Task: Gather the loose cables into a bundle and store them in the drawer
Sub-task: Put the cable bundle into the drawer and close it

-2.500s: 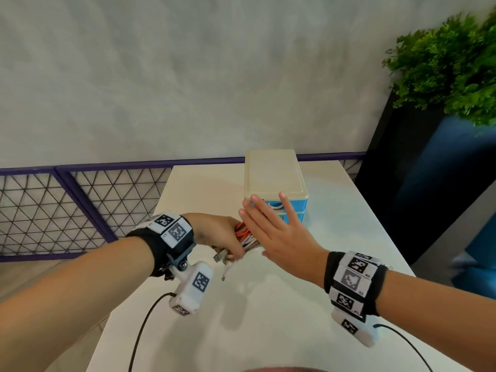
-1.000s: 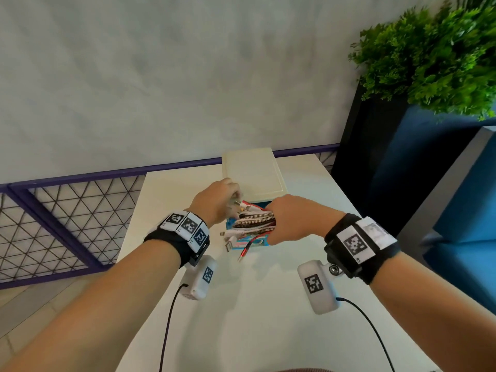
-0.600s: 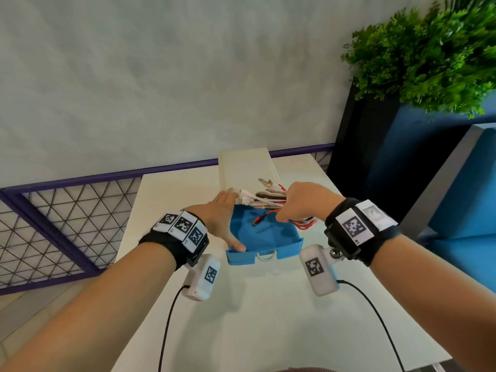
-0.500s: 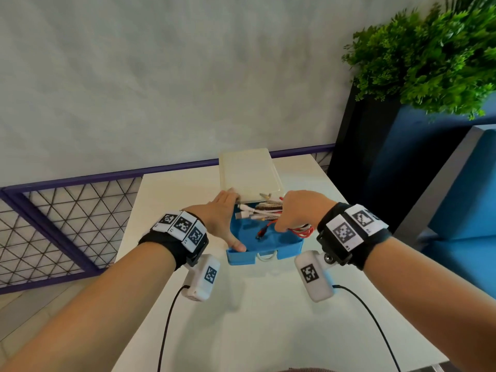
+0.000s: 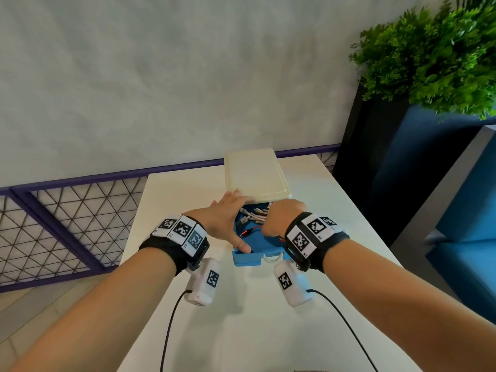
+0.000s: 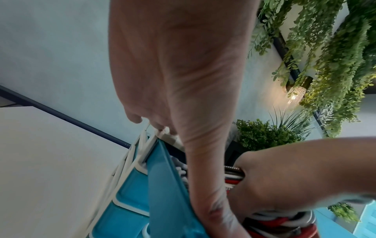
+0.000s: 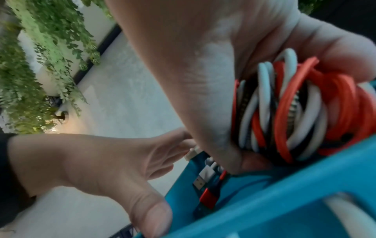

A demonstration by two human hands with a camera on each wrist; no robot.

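The right hand's fingers (image 7: 254, 162) curl tight around the cable bundle (image 7: 295, 109), low inside the open blue drawer (image 5: 248, 257). The left hand (image 5: 225, 221) lies flat, fingers straight, steadying the drawer's side. On release, coils may spring up and jam closing.

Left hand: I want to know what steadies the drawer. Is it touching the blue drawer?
Touching. In the right wrist view the left hand's thumb presses on the blue drawer's rim; the head view agrees.
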